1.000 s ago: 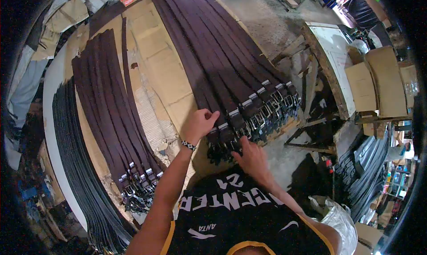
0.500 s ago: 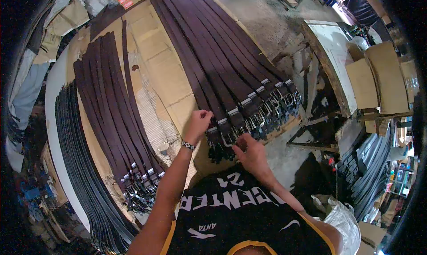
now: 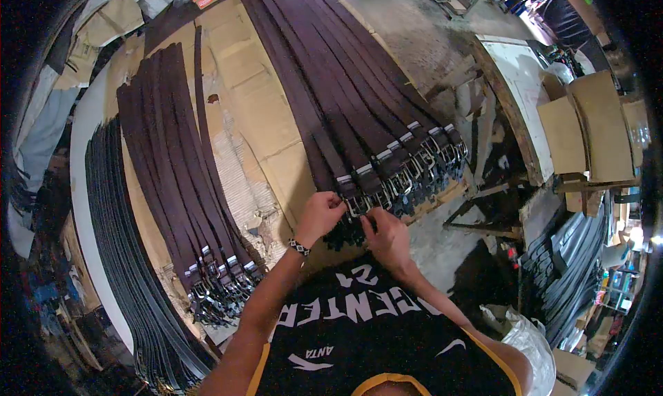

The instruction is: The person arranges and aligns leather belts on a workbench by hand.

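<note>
A wide row of dark brown belts (image 3: 338, 85) lies side by side on the cardboard-covered table, their metal buckles (image 3: 407, 165) toward me. My left hand (image 3: 322, 215) is at the near left end of this row, its fingers pinched at a buckle end. Close to its right, my right hand (image 3: 385, 236) has thumb and fingers together by the same buckles. What exactly each pinch holds is too small to make out. A second group of brown belts (image 3: 166, 140) lies to the left, with its own buckles (image 3: 224, 282).
Black belts (image 3: 117, 230) run along the table's left edge. Brown cardboard (image 3: 242, 85) covers the tabletop. To the right stand a white-topped table (image 3: 514, 85) with cardboard boxes (image 3: 604, 123) and a pile of dark strips (image 3: 570, 272). A white sack (image 3: 528, 341) is at lower right.
My left hand has moved down and right, closer to my right hand and onto the buckle end. My right hand has shifted only slightly, and its fingers have drawn closer together.
</note>
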Available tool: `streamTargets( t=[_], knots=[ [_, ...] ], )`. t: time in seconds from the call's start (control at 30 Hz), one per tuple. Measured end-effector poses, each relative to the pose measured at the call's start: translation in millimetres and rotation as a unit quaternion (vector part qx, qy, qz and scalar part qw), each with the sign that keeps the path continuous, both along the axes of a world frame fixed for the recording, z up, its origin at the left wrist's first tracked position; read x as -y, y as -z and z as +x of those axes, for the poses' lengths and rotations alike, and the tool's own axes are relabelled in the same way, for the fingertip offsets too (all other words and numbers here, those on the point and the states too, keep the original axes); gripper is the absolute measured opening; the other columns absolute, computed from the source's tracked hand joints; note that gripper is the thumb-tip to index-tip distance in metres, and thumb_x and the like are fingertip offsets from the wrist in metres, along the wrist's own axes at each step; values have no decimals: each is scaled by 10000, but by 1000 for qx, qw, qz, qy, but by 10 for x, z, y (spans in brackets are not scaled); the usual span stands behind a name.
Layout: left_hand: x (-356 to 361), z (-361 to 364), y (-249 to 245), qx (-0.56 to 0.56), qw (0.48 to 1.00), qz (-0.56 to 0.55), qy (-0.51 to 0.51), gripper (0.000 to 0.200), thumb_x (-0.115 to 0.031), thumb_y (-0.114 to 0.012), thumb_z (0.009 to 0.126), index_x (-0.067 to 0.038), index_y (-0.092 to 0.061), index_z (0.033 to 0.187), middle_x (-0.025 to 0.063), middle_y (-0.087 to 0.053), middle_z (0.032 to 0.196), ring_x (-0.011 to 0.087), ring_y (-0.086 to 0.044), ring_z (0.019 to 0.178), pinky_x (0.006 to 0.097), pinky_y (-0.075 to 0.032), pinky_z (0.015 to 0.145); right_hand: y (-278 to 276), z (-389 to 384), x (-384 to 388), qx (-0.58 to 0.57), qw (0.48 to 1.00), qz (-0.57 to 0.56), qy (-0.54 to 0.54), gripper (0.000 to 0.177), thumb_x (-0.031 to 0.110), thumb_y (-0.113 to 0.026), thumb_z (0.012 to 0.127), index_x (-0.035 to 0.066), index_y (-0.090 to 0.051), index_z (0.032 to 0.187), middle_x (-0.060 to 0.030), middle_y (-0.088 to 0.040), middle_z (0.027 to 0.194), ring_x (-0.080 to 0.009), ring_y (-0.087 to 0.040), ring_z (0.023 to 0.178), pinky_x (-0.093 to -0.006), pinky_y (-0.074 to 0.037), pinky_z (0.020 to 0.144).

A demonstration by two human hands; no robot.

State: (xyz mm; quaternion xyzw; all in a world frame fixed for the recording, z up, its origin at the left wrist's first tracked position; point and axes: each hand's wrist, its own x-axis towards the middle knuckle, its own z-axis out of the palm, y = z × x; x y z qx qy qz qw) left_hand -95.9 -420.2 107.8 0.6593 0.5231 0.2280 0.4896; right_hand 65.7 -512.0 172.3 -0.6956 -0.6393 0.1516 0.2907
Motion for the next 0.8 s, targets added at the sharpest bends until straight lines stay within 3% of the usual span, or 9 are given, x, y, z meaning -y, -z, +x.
streamTargets(
  t=[0.17,0.33,0.67,0.8],
  knots=[
    [-14,-34,-97,-27,998,-39,43,307,-266,-719,827,35,-664,801,165,-644,680,252,-636,608,370,-478,583,-64,-31,11,-15,999,43,15,133,103,-711,856,42,-596,880,-145,-648,806,-360,-643,703,-437,-500,578],
    [72,-14,-11,14,998,-22,49,301,-263,-729,828,30,-664,801,161,-637,672,241,-620,595,368,-475,577,-112,-15,-17,-34,989,140,5,126,74,-718,843,29,-611,894,-149,-637,814,-343,-640,722,-416,-508,604],
    [189,-5,83,51,998,26,38,233,-192,-715,826,28,-643,805,122,-626,655,183,-589,583,333,-460,549,74,-9,124,0,999,35,-13,135,91,-703,850,32,-582,859,-151,-620,789,-356,-629,728,-437,-505,614],
    [181,-12,-124,38,997,-26,65,231,-189,-712,828,27,-632,804,107,-608,640,177,-572,575,336,-456,547,-9,-18,78,2,999,50,-2,141,100,-707,846,38,-581,856,-149,-618,785,-355,-629,727,-440,-504,619]
  ],
)
